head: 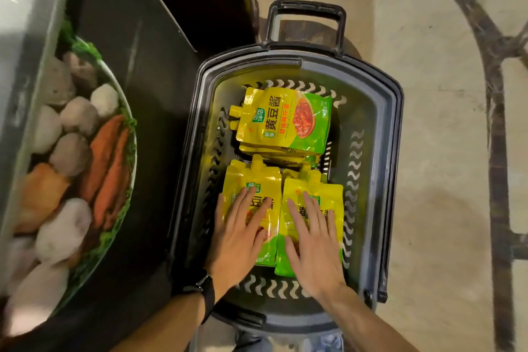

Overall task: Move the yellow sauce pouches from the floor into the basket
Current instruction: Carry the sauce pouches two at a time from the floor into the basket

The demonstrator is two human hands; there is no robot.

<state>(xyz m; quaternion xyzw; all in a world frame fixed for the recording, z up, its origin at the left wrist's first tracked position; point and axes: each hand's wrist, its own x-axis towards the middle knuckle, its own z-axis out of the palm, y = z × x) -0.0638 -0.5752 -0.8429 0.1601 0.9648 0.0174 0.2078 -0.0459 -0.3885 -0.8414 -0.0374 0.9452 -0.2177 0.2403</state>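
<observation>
Both hands are laid flat inside the dark grey shopping basket (395, 151), which is stood on the pale floor (428, 123). The left hand (238, 240) is pressed palm down on the left pouch (254, 177); its fingers (243, 204) are held straight and slightly spread, and nothing is gripped. The right hand (313, 240) is laid in the same way on the right pouch (297, 188), with its fingers (311, 208) straight and fanned wide. These two yellow sauce pouches are set side by side and touching at the near end of the basket. Their spouts are pointed away beyond the fingertips, and their green ends are covered by the palms. Just beyond the fingertips, a stack of pouches (285, 120) is seen lying crosswise at the far end of the basket, with the top spout turned to the left. Past that stack, the pull handle (305, 7) is seen projecting from the far rim. A dark watch band (204, 286) is worn on the left wrist. Left of the left fingers, outside the basket, a dark panel is seen carrying a printed food picture (85, 151) of pale balls, orange pieces and green leaves. Well to the right of the right fingers, a dark metal frame (497, 123) is seen on the floor
</observation>
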